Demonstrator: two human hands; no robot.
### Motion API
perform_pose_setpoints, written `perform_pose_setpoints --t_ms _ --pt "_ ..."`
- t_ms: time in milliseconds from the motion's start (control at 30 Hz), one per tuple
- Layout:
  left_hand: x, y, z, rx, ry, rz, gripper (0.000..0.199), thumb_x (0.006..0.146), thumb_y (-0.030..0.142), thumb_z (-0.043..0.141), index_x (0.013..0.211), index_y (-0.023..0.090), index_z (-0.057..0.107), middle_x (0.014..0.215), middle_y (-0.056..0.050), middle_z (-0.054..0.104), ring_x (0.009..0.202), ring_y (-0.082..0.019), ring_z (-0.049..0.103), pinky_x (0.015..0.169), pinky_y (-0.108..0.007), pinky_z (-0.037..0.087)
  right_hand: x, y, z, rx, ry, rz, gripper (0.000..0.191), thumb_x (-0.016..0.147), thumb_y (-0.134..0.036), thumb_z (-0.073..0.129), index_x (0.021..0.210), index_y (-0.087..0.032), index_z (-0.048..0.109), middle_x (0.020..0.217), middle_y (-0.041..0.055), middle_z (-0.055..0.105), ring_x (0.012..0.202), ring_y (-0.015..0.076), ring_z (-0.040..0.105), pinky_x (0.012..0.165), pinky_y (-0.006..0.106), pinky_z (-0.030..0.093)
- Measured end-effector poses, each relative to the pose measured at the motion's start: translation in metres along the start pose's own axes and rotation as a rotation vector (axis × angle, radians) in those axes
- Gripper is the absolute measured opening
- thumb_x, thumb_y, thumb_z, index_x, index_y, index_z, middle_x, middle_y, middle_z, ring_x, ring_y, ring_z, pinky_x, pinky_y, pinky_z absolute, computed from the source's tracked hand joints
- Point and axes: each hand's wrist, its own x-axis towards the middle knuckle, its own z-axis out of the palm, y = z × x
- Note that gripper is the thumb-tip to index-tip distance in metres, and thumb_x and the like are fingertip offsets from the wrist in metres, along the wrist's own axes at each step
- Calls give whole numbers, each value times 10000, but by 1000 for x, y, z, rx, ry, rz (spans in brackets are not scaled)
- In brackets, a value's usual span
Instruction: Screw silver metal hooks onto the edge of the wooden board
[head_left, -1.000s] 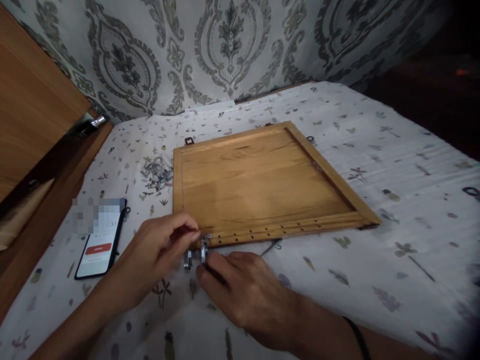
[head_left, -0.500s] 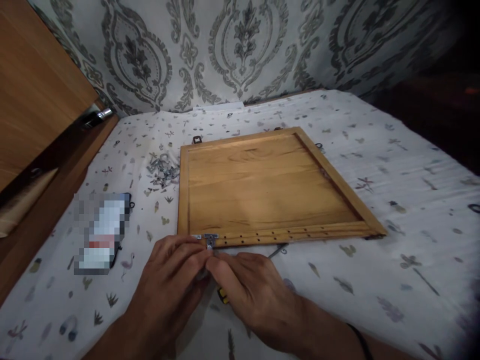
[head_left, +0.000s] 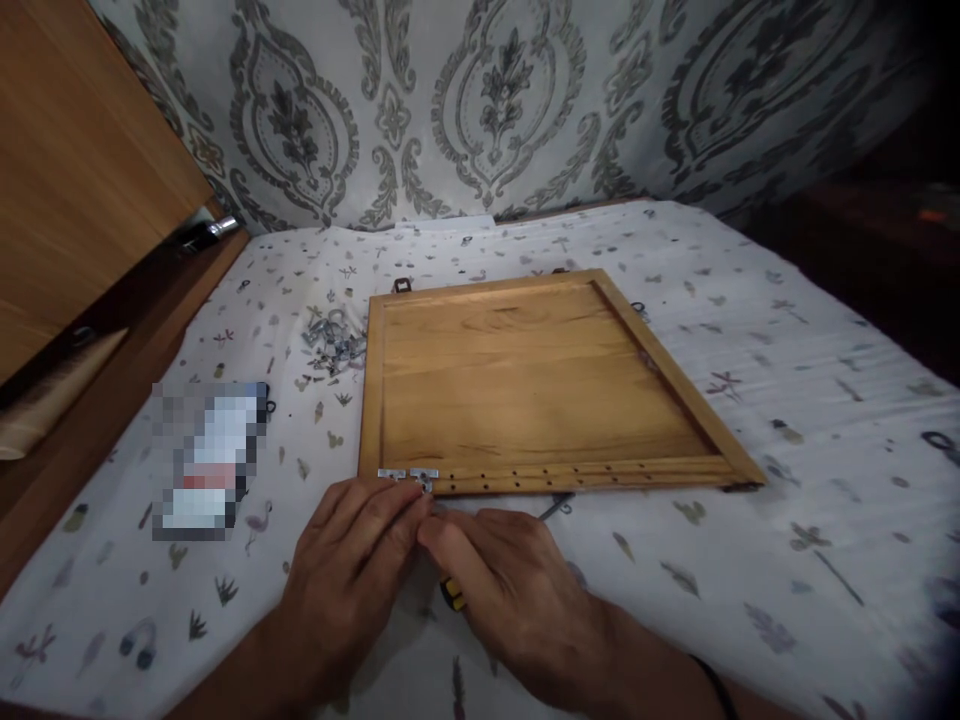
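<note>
A wooden framed panel (head_left: 517,380) lies flat, with a row of small dark holes along its near rail. Two small metal brackets sit at the rail's left end: the left bracket (head_left: 391,473) and the right bracket (head_left: 424,474). My left hand (head_left: 352,570) is closed at this edge, its fingertips pressed on the right bracket and covering its lower part. Against it, my right hand (head_left: 517,590) is closed with thumb and fingers at the same spot. A yellow-and-black handled tool (head_left: 452,594) shows under the right hand; its tip is hidden.
Loose metal hardware (head_left: 334,342) lies in a pile left of the panel. A phone (head_left: 217,460), blurred out, rests farther left on the patterned cloth (head_left: 675,620). Wooden furniture (head_left: 82,200) borders the left side, and a patterned curtain (head_left: 495,110) hangs behind.
The view has shifted slightly. My left fingertips now cover more of the right bracket's lower part. Both hands remain together at the panel's near edge.
</note>
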Motion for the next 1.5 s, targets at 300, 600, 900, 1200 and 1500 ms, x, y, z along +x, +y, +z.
perform_pose_setpoints --t_ms 300,600,900,1200,1500 --pt "-3 4 2 4 27 -10 214 968 91 531 1147 114 645 1153 -120 714 1035 -228 618 951 -422 432 1 0 -2 41 -19 -4 261 1028 -88 289 919 -141 521 657 12 630 548 129 572 518 262 418" --pt "0 4 1 63 20 37 233 971 100 497 1149 102 647 1132 -128 716 1019 -248 620 911 -419 422 -2 1 -2 75 -60 22 285 1028 -100 269 929 -141 533 661 13 624 544 142 552 497 278 407" --pt "2 7 -2 106 44 70 271 957 66 480 1174 95 640 1126 -126 733 1004 -258 631 903 -439 428 18 4 -38 338 -2 182 171 958 -172 582 789 -181 600 609 -46 585 497 79 491 478 212 386" --pt "7 8 -5 124 107 111 247 953 14 466 1109 80 645 1063 -125 750 988 -245 640 906 -432 455 80 14 -78 1048 435 690 409 987 -276 339 696 -197 616 539 -8 431 483 107 355 415 262 249" --pt "8 8 -5 140 114 144 239 950 15 460 1089 64 648 1031 -136 745 944 -242 641 888 -424 466 107 1 -39 1393 558 662 347 950 -273 429 611 -202 419 464 -71 307 407 63 205 395 195 191"
